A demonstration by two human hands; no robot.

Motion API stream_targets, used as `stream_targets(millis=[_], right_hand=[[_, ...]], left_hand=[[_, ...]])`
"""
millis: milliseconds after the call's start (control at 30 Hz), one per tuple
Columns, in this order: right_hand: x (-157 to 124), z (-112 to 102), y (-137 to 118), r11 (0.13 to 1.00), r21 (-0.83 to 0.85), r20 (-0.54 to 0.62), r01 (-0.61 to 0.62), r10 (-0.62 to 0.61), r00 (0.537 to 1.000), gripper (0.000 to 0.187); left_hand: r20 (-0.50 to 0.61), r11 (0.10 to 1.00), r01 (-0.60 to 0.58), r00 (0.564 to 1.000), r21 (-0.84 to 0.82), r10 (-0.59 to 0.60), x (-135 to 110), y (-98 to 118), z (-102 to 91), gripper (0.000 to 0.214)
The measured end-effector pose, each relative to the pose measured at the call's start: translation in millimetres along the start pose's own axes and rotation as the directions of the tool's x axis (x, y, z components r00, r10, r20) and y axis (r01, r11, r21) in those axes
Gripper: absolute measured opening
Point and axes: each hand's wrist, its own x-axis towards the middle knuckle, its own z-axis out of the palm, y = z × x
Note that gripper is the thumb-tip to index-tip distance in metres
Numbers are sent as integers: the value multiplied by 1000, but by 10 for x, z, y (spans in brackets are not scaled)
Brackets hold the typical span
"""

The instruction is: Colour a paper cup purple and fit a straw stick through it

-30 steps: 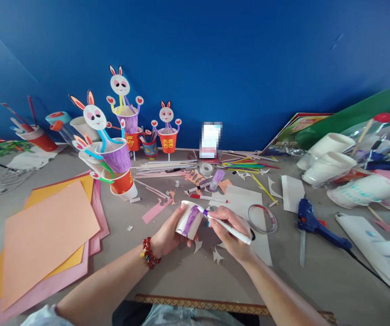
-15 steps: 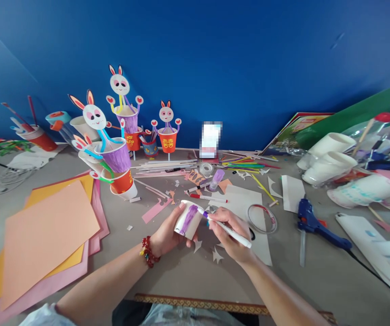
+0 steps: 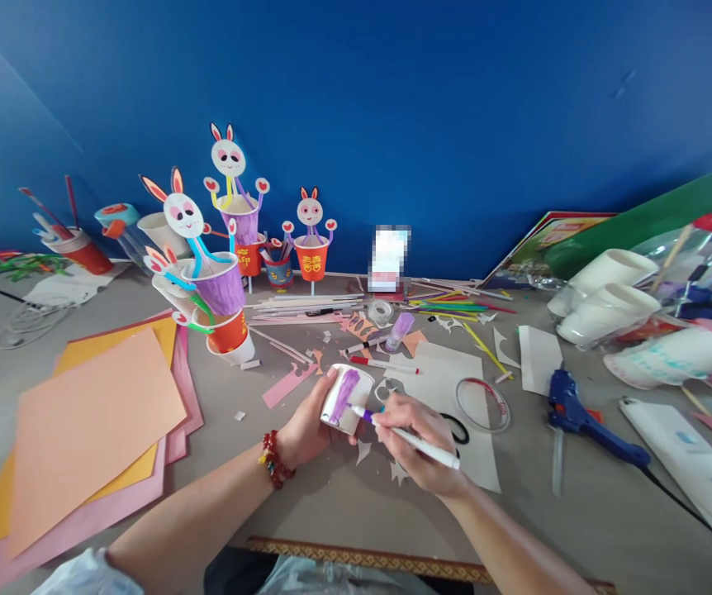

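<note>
My left hand [image 3: 310,421] is closed around a white paper cup [image 3: 356,392], tilted on its side above the table. A purple streak of colour runs down the cup's wall. Between the fingers of my right hand [image 3: 418,438] is a white marker [image 3: 434,450] with a purple tip end, which meets the cup beside the streak. A red-beaded bracelet [image 3: 275,460] circles my left wrist. Below the cup lie paper scraps [image 3: 363,450]. Partly hidden behind my right hand are black scissor handles [image 3: 458,428] on white paper [image 3: 486,463].
Rabbit figures on cups [image 3: 213,281] stand at the back left, above coloured paper sheets [image 3: 99,430]. A blue glue gun [image 3: 579,413] with its cord lies right, near a tape roll [image 3: 483,405]. Paper strips [image 3: 306,306] and a red marker [image 3: 386,364] lie behind the cup.
The marker tip has moved from the cup's upper right edge down to the lower middle of its wall. My left hand still holds the cup in nearly the same place.
</note>
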Motion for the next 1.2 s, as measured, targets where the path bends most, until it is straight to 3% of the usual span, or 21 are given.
stream_targets(millis=[167, 333, 500, 633, 800, 967, 1100, 1200], right_hand=[[-13, -3, 10, 999, 39, 60, 34, -37, 998, 22], [-13, -14, 13, 999, 34, -4, -22, 22, 1000, 23], [-14, -17, 42, 995, 86, 81, 46, -53, 995, 24], [-31, -65, 85, 998, 28, -41, -57, 58, 997, 21], [-41, -57, 84, 998, 64, 57, -7, 3, 998, 20], [-51, -72, 97, 995, -19, -93, -96, 94, 991, 19], [-52, -67, 106, 1000, 14, 21, 6, -6, 1000, 19], [-46, -72, 116, 998, -23, -66, -54, 53, 996, 19]], left_hand=[[13, 1000, -23, 1000, -10, 23, 10, -9, -10, 56], [17, 1000, -5, 1000, 4, 5, 15, -19, -41, 57], [17, 1000, -10, 1000, 3, 10, 20, -17, -41, 60], [37, 1000, 20, 999, 5, -20, 15, -7, -37, 58], [22, 1000, 21, 1000, 6, -21, 14, -6, -42, 59], [53, 999, 39, 998, 16, -40, 11, 6, -38, 62], [38, 999, 32, 999, -3, -31, 10, 0, -47, 60], [51, 999, 35, 998, 0, -35, 12, -1, -53, 62]])
